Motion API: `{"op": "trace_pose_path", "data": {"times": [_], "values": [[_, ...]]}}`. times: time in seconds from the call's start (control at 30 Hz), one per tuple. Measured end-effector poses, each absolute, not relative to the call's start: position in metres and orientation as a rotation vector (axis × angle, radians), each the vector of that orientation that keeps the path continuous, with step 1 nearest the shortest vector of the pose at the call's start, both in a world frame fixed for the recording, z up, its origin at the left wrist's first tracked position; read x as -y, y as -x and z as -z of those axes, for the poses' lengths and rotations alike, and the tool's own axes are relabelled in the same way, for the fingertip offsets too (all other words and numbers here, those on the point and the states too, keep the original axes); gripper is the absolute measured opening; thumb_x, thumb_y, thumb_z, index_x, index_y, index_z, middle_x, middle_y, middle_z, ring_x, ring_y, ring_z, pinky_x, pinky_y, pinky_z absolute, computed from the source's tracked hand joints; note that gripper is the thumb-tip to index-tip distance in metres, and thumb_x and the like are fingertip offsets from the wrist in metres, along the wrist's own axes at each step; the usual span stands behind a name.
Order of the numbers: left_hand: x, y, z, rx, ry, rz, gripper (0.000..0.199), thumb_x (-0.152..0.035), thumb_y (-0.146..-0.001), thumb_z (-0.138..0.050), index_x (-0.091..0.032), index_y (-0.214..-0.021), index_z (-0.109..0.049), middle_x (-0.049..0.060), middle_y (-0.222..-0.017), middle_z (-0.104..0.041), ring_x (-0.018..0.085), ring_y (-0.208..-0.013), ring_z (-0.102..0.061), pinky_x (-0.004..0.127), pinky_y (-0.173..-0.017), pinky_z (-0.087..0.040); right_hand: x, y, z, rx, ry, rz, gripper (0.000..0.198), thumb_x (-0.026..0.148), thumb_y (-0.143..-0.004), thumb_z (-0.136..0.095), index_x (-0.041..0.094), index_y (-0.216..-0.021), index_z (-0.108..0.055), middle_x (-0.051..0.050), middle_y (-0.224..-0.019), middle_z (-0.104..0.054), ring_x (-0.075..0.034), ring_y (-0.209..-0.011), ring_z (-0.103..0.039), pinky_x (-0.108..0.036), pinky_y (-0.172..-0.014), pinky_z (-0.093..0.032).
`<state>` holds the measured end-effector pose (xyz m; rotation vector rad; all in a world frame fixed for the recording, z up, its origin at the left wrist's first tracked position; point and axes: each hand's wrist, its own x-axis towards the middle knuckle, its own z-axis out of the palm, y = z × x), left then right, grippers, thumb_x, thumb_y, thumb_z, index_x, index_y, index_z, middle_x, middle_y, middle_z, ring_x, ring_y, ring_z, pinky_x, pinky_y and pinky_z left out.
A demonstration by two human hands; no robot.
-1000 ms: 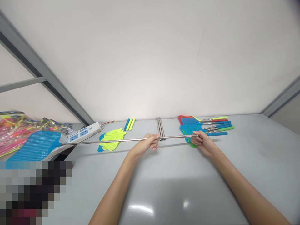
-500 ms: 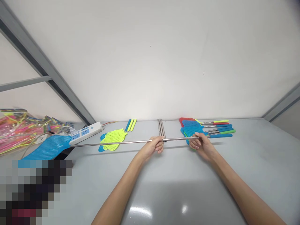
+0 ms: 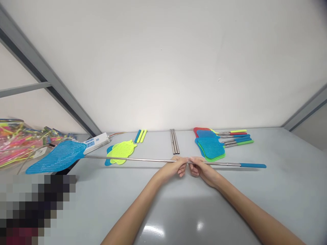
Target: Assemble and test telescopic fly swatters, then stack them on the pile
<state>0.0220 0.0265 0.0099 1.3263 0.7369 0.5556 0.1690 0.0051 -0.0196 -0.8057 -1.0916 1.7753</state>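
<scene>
A fly swatter with a long metal telescopic rod [image 3: 145,160] stretches across the view above the table. Its blue mesh head [image 3: 61,156] is at the left and its blue grip [image 3: 252,165] at the right. My left hand [image 3: 176,168] is closed around the middle of the rod. Just beside it, nearly touching, my right hand [image 3: 200,167] is closed on the same rod. Beyond my hands lie several bare metal rods [image 3: 175,142]. At the right rests a pile of swatters with red, blue and green heads [image 3: 211,148] and coloured grips.
Loose yellow and blue swatter heads [image 3: 120,152] lie left of centre, with a blue and two yellow grips [image 3: 141,136] behind them. A white power strip [image 3: 98,142] and bagged colourful items [image 3: 22,141] are farther left. A white wall [image 3: 163,68] stands behind the table.
My right hand has moved left along the rod, away from the grip, to beside my left hand. The rod now tilts down slightly toward the right.
</scene>
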Motion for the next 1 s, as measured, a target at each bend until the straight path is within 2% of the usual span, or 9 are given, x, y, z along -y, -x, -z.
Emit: {"op": "trace_pose_path", "data": {"times": [0.17, 0.33, 0.43, 0.57, 0.83, 1.0], "values": [[-0.022, -0.027, -0.006, -0.765, -1.358, -0.556, 0.040, -0.037, -0.077, -0.038, -0.017, -0.043, -0.030, -0.006, -0.037, -0.030, 0.006, -0.038, -0.033, 0.022, -0.046, -0.030, -0.003, -0.165, 0.023, 1.070, 0.778, -1.788, 0.034, 0.038, -0.076, -0.048, 0.015, -0.051, -0.045, 0.004, -0.044, -0.034, -0.006, -0.039, -0.031, -0.023, -0.042, -0.019], [-0.024, -0.023, -0.008, -0.771, -1.399, -0.555, 0.041, -0.038, -0.077, -0.040, -0.016, -0.043, -0.037, -0.002, -0.041, -0.043, 0.009, -0.047, -0.044, 0.023, -0.056, -0.036, -0.003, -0.165, 0.022, 1.065, 0.772, -1.813, 0.033, 0.039, -0.077, -0.047, 0.014, -0.054, -0.047, 0.001, -0.050, -0.043, -0.006, -0.040, -0.033, -0.023, -0.042, -0.020], [-0.027, -0.021, -0.008, -0.766, -1.397, -0.557, 0.040, -0.042, -0.078, -0.038, -0.015, -0.048, -0.041, -0.001, -0.046, -0.047, 0.010, -0.049, -0.046, 0.023, -0.054, -0.037, -0.004, -0.167, 0.019, 1.057, 0.777, -1.840, 0.032, 0.038, -0.077, -0.045, 0.014, -0.057, -0.050, 0.000, -0.055, -0.047, -0.007, -0.041, -0.035, -0.023, -0.042, -0.021], [-0.031, -0.019, -0.008, -0.803, -1.421, -0.595, 0.042, -0.047, -0.077, -0.038, -0.014, -0.052, -0.046, 0.000, -0.048, -0.048, 0.009, -0.047, -0.045, 0.022, -0.053, -0.036, -0.005, -0.171, 0.017, 1.050, 0.812, -1.768, 0.028, 0.034, -0.075, -0.049, 0.014, -0.055, -0.051, 0.002, -0.046, -0.040, -0.008, -0.041, -0.036, -0.023, -0.043, -0.023], [-0.036, -0.004, -0.012, -0.912, -1.416, -0.745, 0.043, -0.047, -0.077, -0.039, -0.014, -0.049, -0.044, 0.001, -0.051, -0.049, 0.010, -0.049, -0.046, 0.022, -0.056, -0.037, -0.010, -0.178, 0.017, 0.683, 0.753, -1.655, 0.026, 0.027, -0.071, -0.046, 0.016, -0.047, -0.043, 0.004, -0.041, -0.031, -0.007, -0.038, -0.028, -0.024, -0.042, -0.022], [-0.037, -0.002, -0.009, -0.923, -1.430, -0.758, 0.041, -0.045, -0.078, -0.038, -0.014, -0.052, -0.045, 0.000, -0.052, -0.049, 0.010, -0.048, -0.045, 0.022, -0.056, -0.037, -0.010, -0.177, 0.018, 0.664, 0.742, -1.641, 0.027, 0.032, -0.073, -0.044, 0.016, -0.051, -0.045, 0.004, -0.044, -0.034, -0.007, -0.038, -0.030, -0.024, -0.041, -0.023]]}}
